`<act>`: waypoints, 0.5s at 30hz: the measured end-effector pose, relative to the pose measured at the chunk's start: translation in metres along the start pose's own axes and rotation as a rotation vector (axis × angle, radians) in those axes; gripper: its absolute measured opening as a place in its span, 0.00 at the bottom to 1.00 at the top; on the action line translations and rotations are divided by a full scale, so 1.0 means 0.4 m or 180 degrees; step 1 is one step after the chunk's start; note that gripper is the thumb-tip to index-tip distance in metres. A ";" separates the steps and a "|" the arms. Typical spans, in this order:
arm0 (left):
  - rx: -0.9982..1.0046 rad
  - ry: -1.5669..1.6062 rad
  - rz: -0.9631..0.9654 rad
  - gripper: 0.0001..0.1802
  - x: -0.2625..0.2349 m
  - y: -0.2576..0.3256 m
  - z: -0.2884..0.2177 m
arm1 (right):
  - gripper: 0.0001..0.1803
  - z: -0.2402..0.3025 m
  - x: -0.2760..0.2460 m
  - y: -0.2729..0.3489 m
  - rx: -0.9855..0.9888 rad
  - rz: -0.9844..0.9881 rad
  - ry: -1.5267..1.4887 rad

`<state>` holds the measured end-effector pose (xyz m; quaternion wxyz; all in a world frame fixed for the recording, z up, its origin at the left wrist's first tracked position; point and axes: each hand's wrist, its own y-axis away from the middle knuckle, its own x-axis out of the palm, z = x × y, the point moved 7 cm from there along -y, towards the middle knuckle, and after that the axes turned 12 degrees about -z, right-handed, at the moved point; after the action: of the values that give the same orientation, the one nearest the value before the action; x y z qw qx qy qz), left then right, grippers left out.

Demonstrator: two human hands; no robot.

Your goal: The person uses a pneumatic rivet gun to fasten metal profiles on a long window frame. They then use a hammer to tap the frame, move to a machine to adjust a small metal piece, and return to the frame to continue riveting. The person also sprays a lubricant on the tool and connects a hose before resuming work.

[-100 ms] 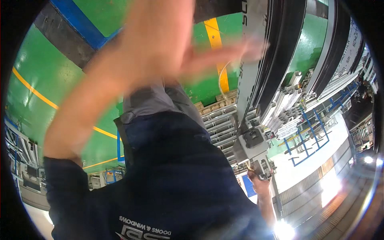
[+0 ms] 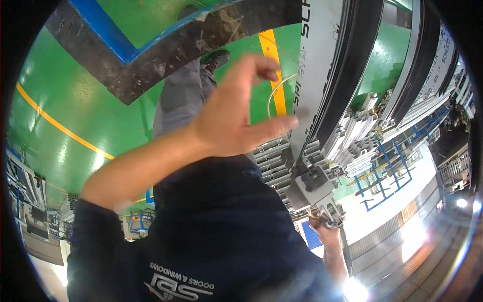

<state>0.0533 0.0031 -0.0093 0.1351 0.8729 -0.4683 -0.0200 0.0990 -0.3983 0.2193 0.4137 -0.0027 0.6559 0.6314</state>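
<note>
My left hand (image 2: 226,118) is raised in the middle, above my lap, with the thumb stretched out toward a long metal profile (image 2: 314,80) in pale printed film. Its fingers are curved and apart, and nothing shows in them. A thin pale strand (image 2: 272,100) loops beside the profile, just past the thumb. At the lower right, my right hand (image 2: 328,235) is closed around the slotted end (image 2: 330,214) of a grey metal profile. Some of its fingers are hidden behind that end. A pale strand shows by these fingers too.
A dark, worn bench edge (image 2: 166,60) with a blue frame (image 2: 108,30) crosses the far left. More film-wrapped profiles (image 2: 427,70) lie to the right. Stacked metal profiles (image 2: 274,161) stand below, and a blue rack (image 2: 385,183) stands at the right. Yellow lines (image 2: 55,126) mark the green floor.
My left hand has dropped from the top toward my lap, and its fingers now show more clearly. My right hand stays at the profile end, which has shifted slightly left.
</note>
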 end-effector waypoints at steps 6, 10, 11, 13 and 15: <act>-0.2021 0.2900 0.0675 0.42 0.240 0.025 0.168 | 0.31 0.015 -0.019 -0.068 0.0012 0.0545 -0.0537; -0.1874 0.2880 0.0351 0.43 0.228 -0.002 0.111 | 0.26 0.015 -0.011 -0.154 0.0418 0.1657 -0.1894; -0.1846 0.2704 0.0241 0.43 0.215 0.001 0.092 | 0.23 0.040 0.010 -0.166 0.0681 0.1964 -0.2163; -0.1560 0.2515 -0.0113 0.43 0.165 -0.016 0.050 | 0.24 0.150 0.063 -0.167 0.0083 0.2201 -0.1541; -0.1522 0.2330 -0.0206 0.42 0.113 -0.030 0.031 | 0.30 0.178 0.101 -0.178 -0.0277 0.2242 -0.1475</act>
<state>0.0864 -0.0306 -0.0201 0.4898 0.7809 -0.3442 0.1785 0.1482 -0.3326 0.1484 0.3088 0.3462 0.4792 0.7451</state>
